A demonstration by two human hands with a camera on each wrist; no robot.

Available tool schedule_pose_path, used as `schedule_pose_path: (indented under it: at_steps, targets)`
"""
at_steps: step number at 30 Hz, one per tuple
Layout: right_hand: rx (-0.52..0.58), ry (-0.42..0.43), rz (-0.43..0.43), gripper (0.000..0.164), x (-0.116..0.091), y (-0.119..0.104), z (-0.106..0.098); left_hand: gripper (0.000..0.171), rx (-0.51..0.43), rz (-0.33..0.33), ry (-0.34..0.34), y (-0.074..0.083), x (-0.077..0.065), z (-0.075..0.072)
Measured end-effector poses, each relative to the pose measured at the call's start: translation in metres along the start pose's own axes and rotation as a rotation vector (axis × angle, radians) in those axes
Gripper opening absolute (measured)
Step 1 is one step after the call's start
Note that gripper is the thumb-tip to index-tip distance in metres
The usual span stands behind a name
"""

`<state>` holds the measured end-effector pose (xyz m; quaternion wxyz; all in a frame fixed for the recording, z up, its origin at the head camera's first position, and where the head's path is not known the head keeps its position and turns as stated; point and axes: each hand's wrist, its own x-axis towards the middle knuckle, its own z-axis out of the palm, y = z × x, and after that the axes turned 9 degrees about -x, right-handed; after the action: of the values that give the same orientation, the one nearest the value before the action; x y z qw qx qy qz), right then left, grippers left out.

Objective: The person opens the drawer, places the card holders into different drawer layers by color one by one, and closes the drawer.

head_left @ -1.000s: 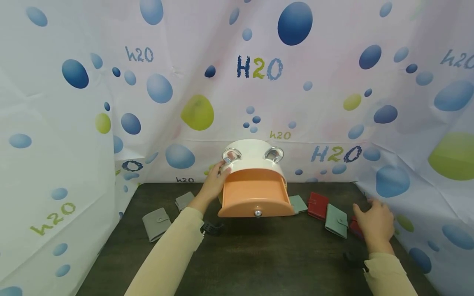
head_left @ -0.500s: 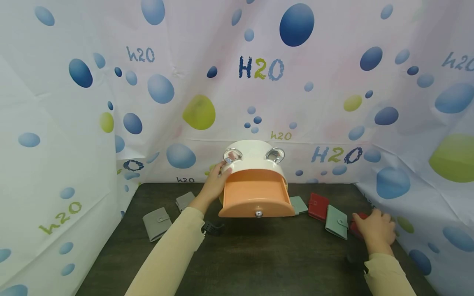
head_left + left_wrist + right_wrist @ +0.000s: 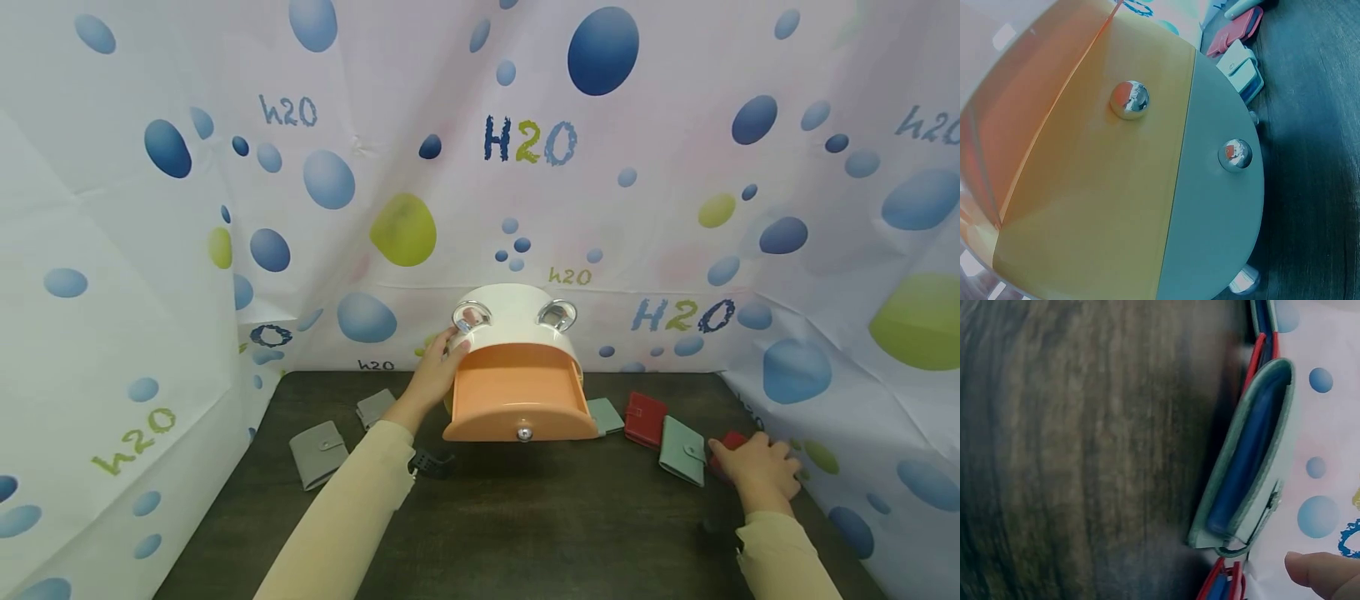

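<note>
A white rounded drawer box (image 3: 510, 304) with two chrome rings stands at the back centre. Its orange top drawer (image 3: 517, 387) is pulled out. My left hand (image 3: 433, 375) holds the box's left side, thumb at the front rim. The left wrist view shows the yellow drawer (image 3: 1122, 162) and green drawer (image 3: 1216, 194) closed below, each with a round chrome knob; my left hand is out of that view. My right hand (image 3: 759, 471) is over a red wallet (image 3: 731, 446), partly covering it. In the right wrist view, my thumb (image 3: 1322, 572) stands apart from the red wallet (image 3: 1219, 584).
Left of the box lie a large grey wallet (image 3: 318, 454) and a smaller grey one (image 3: 372, 407). To the right lie a green wallet (image 3: 606, 415), a red wallet (image 3: 643, 418) and another green wallet (image 3: 682, 450). A patterned curtain (image 3: 480, 192) encloses the dark table (image 3: 517, 525).
My right hand has lowered slightly toward the red wallet at the far right, with its fingers spread more. My left hand and the drawer box have stayed in place.
</note>
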<state>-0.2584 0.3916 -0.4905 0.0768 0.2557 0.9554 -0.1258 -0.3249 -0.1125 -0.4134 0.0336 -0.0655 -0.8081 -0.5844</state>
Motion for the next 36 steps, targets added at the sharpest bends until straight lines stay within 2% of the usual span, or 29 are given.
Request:
schedule_pose_path:
  at_steps: [14,29,36]
  targets:
    - [0.032,-0.075,0.059,0.106,0.006,0.005,0.015,0.069,-0.01,-0.001,0.004,0.0,-0.001,0.0]
    - [0.024,-0.125,0.124,0.12,0.008,0.008,0.016,0.069,0.009,-0.001,0.008,0.0,0.001,0.001]
    - [0.035,-0.124,0.124,0.119,0.013,0.012,0.02,0.069,0.008,0.001,0.001,0.0,0.0,0.002]
